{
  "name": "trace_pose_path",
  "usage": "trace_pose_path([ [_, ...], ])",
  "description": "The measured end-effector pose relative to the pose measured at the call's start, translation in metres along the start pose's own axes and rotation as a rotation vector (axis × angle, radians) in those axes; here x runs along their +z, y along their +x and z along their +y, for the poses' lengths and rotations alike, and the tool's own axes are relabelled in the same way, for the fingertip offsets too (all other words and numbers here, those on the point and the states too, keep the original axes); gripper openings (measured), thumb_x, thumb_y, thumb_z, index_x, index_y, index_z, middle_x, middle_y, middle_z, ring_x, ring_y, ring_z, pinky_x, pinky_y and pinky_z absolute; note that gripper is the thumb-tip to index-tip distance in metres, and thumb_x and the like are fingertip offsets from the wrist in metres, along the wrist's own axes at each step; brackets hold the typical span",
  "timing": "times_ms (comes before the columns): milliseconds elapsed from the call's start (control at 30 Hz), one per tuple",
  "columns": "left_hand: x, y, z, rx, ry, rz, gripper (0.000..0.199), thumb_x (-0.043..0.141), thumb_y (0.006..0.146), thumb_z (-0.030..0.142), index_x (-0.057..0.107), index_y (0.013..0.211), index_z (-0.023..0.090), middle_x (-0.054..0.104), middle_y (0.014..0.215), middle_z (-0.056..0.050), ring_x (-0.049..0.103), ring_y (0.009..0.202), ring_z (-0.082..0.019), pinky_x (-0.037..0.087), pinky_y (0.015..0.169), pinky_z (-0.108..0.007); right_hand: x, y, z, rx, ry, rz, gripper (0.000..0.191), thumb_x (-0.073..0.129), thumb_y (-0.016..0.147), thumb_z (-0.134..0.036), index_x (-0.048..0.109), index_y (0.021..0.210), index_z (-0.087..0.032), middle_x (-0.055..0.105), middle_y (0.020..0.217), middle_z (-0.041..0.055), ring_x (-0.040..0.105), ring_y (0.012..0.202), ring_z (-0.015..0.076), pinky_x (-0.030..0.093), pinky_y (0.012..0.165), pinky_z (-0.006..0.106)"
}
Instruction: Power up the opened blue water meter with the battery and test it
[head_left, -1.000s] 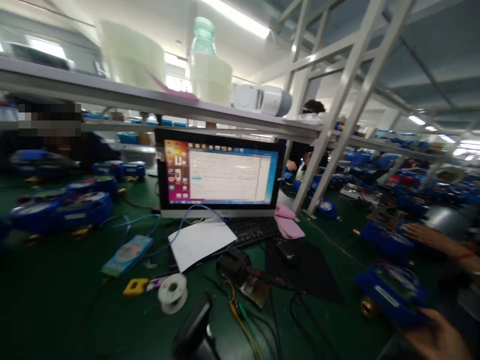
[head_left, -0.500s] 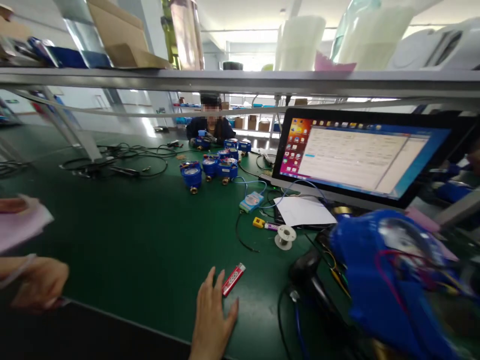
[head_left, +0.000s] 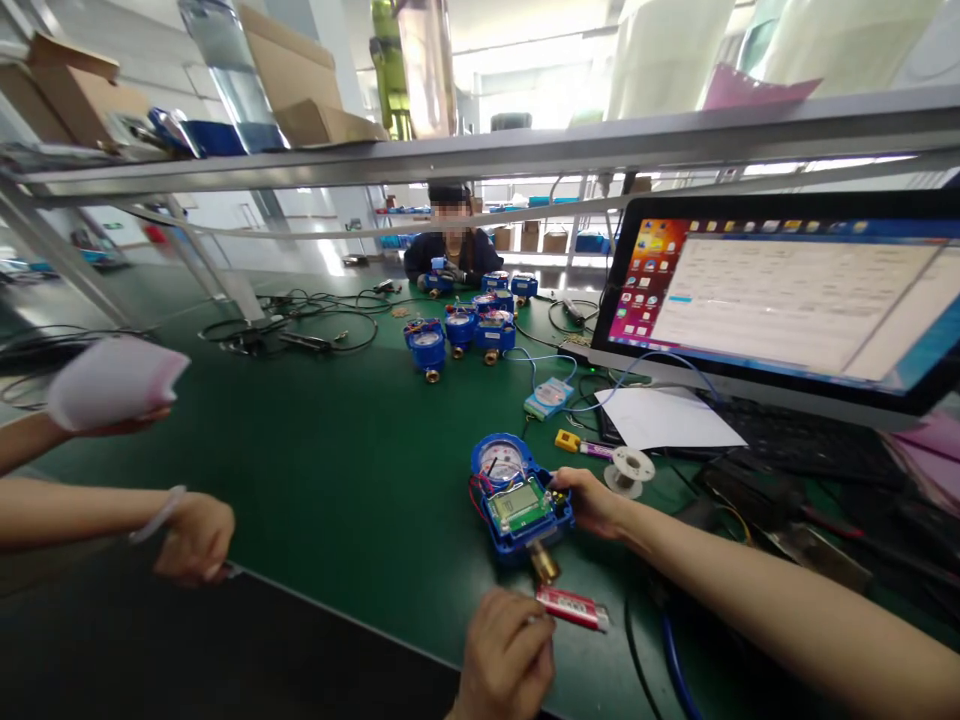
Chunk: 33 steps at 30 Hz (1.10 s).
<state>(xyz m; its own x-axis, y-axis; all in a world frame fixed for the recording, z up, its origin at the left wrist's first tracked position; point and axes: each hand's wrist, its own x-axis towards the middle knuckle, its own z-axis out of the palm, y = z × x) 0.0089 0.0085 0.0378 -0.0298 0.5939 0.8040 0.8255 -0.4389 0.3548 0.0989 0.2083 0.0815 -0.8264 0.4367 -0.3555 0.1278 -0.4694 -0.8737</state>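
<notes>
The blue water meter (head_left: 517,500) is lying on the green bench (head_left: 337,470), and the right hand (head_left: 592,500) is gripping its right side. Just below it, the left hand (head_left: 504,655) is pinching one end of a red stick (head_left: 571,608) beside the meter's brass fitting (head_left: 545,565).

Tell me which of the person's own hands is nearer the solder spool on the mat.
Right. The right hand grips the blue water meter just left of the solder spool; the left hand holds a red lighter lower, nearer the mat's edge.
</notes>
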Motion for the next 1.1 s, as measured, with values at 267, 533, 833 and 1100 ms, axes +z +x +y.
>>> trace_pose_path([
  [267,0.008,-0.016,-0.019,-0.406,0.147,0.23,0.039,0.062,0.083,0.035,0.047,0.115,0.02,0.053,0.112,-0.012,0.057,0.104,-0.023,0.054,0.083,-0.039,-0.018,-0.016,-0.013,0.09,-0.167,0.007,0.023,0.063,0.056,-0.029,0.061,0.073,-0.014,0.066,0.073,0.0024,0.059,0.069,0.0129,0.047,0.071,0.027],
  [533,-0.023,0.049,-0.075,-0.088,0.046,-0.193,0.115,0.077,0.053,0.064,0.017,0.144,0.028,0.043,0.137,-0.019,0.041,0.13,-0.04,0.026,0.108,-0.068,-0.054,-0.105,-0.044,-0.167,-0.426,0.422,0.046,0.069,0.062,-0.039,0.066,0.102,-0.016,0.066,0.112,0.006,0.058,0.104,0.019,0.04,0.099,0.035],
  [833,0.015,0.042,-0.066,-0.227,0.078,-0.157,0.097,0.076,0.065,0.054,0.025,0.143,0.025,0.042,0.136,-0.016,0.044,0.128,-0.037,0.045,0.101,-0.057,-0.124,-0.194,-0.036,-0.055,-0.889,0.843,0.026,0.056,0.07,-0.037,0.07,0.082,-0.018,0.07,0.073,0.004,0.063,0.072,0.0186,0.047,0.072,0.031],
  [1100,0.025,0.039,-0.032,-0.387,0.174,-0.098,0.091,0.068,0.07,0.062,0.028,0.142,0.025,0.039,0.137,-0.016,0.041,0.128,-0.038,0.04,0.102,-0.061,-0.108,-0.183,0.007,0.212,-1.189,1.013,0.009,0.062,0.068,-0.019,0.064,0.066,-0.011,0.066,0.082,0.0235,0.064,0.087,0.0381,0.045,0.081,0.051],
])
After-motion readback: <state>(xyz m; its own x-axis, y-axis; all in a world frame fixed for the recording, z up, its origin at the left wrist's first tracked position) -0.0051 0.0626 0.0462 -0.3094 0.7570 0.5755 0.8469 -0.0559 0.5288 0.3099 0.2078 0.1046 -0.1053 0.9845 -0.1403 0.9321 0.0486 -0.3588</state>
